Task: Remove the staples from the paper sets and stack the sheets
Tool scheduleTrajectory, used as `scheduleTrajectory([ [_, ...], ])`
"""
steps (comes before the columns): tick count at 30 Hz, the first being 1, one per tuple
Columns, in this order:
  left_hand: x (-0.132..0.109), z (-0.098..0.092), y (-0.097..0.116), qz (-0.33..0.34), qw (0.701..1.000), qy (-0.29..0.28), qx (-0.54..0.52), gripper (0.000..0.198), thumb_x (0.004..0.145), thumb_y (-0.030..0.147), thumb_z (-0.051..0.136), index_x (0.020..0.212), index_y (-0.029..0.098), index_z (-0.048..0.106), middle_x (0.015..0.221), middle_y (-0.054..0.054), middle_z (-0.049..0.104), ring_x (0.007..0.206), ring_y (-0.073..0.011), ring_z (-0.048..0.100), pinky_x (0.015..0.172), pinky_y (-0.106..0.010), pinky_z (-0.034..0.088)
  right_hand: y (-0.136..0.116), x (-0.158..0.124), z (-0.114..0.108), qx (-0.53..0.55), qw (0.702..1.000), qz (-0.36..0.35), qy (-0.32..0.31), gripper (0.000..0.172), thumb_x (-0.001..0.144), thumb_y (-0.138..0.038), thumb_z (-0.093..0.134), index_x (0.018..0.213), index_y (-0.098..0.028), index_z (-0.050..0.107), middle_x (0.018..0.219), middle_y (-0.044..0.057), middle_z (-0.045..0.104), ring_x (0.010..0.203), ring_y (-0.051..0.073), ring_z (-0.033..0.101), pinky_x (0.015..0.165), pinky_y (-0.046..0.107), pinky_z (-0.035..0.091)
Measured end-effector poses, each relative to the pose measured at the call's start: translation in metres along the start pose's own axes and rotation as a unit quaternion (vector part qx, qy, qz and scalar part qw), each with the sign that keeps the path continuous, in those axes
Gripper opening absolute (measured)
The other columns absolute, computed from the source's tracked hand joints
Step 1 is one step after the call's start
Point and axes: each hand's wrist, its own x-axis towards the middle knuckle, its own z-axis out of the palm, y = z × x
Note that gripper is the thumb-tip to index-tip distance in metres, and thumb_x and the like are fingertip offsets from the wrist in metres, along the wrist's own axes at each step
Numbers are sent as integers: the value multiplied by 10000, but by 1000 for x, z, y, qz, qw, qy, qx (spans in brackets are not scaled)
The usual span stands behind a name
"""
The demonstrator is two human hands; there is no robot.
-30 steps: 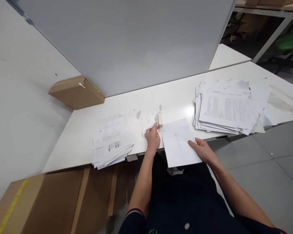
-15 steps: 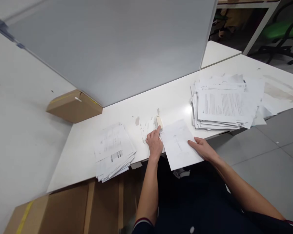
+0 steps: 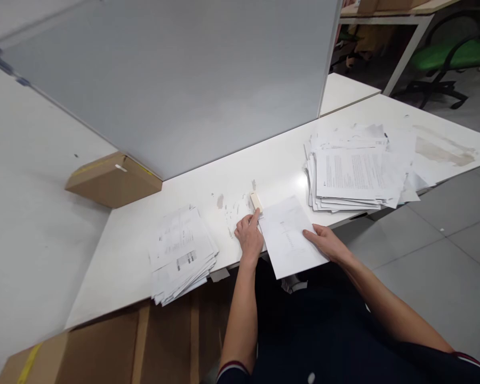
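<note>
Two hands show, one left hand (image 3: pixel 250 238) and one right hand (image 3: pixel 326 242), with one loose printed page (image 3: pixel 290 240) and one small cream-coloured block (image 3: pixel 256 202). One worktop (image 3: pixel 116 266) carries two paper stacks, one left (image 3: pixel 184 250) and one right (image 3: pixel 350 173), their sheets too many to count, plus one cardboard box (image 3: pixel 116 184) and one large board (image 3: pixel 192 80).

A white desk (image 3: pixel 120 261) crosses the frame from lower left to right, its top marked with grey-brown patches near the centre and at far right. A stack of printed papers (image 3: pixel 180 253) lies left of centre, and a broader paper pile (image 3: pixel 352 170) right of centre. Between them are a small cream-coloured block (image 3: pixel 256 200) and a sheet (image 3: pixel 292 240) overhanging the front edge, while a cardboard box (image 3: pixel 116 181) and a large board (image 3: pixel 208 80) stand along the back.
</note>
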Motion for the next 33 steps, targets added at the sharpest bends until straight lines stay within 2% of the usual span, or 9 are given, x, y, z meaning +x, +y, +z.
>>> scheduleTrajectory([
  [6, 0, -2, 2, 11, 1000, -2, -1, 610, 776, 81, 341, 1330, 337, 331, 1161, -84, 504, 1024, -255, 417, 844, -425, 332, -9, -7, -12, -40, 999, -22, 28, 225, 741, -357, 576, 849, -162, 607, 747, 28, 692, 648, 184, 641, 550, 265, 503],
  [12, -1, 1, -4, -16, 995, 34, -97, 547, 828, 132, 302, 1366, 225, 263, 1076, -89, 572, 1024, -231, 441, 881, -404, 338, -41, -16, -69, -60, 985, -61, 152, 350, 729, -400, 605, 978, -155, 614, 811, 78, 684, 649, 193, 634, 534, 291, 507],
  [15, 0, 4, -9, -14, 989, 54, -134, 499, 839, 153, 301, 1338, 171, 313, 1063, -92, 582, 1013, -223, 448, 897, -398, 344, -66, -9, -99, -79, 956, -109, 260, 402, 724, -431, 603, 977, -120, 603, 906, 121, 665, 684, 177, 621, 542, 261, 477],
  [19, -2, 6, -10, -8, 982, 95, -162, 443, 846, 168, 311, 1282, 137, 390, 1025, -98, 594, 984, -206, 468, 905, -382, 362, -92, 7, -129, -134, 930, -126, 318, 338, 740, -426, 564, 881, -120, 592, 890, 142, 646, 699, 169, 595, 549, 261, 425],
  [23, -20, 3, -7, 33, 974, 130, -181, 385, 860, 184, 322, 1216, 142, 461, 987, -101, 607, 965, -182, 509, 885, -352, 396, -95, 18, -154, -282, 872, -68, 394, 264, 730, -462, 557, 774, -202, 556, 818, 128, 622, 868, 282, 575, 699, 377, 422],
  [25, -34, -2, -13, 61, 971, 140, -182, 347, 864, 198, 345, 1171, 153, 500, 962, -94, 619, 945, -171, 530, 874, -342, 410, -90, 19, -160, -313, 838, -128, 429, 276, 730, -457, 566, 871, -222, 540, 887, 126, 604, 1051, 332, 490, 808, 427, 391],
  [28, -55, -18, -39, 44, 971, 182, -147, 272, 854, 221, 400, 1059, 176, 573, 947, -84, 632, 930, -171, 548, 876, -355, 413, -79, 11, -150, -350, 797, -266, 415, 348, 774, -462, 522, 1027, -224, 517, 1012, 126, 571, 1154, 357, 394, 877, 469, 346],
  [30, -62, -34, -69, -18, 968, 230, -96, 248, 849, 249, 416, 1000, 179, 600, 941, -88, 631, 936, -183, 549, 887, -375, 406, -70, 4, -125, -401, 784, -280, 382, 360, 821, -463, 452, 1075, -217, 521, 1014, 132, 578, 1025, 344, 496, 854, 477, 356],
  [33, -59, -60, -118, -114, 954, 276, 0, 303, 825, 316, 459, 1041, 147, 587, 1015, -119, 605, 1033, -212, 504, 953, -395, 359, -50, -2, -68, -429, 816, -263, 285, 333, 850, -420, 416, 1076, -211, 544, 1019, 125, 597, 760, 246, 584, 729, 405, 431],
])
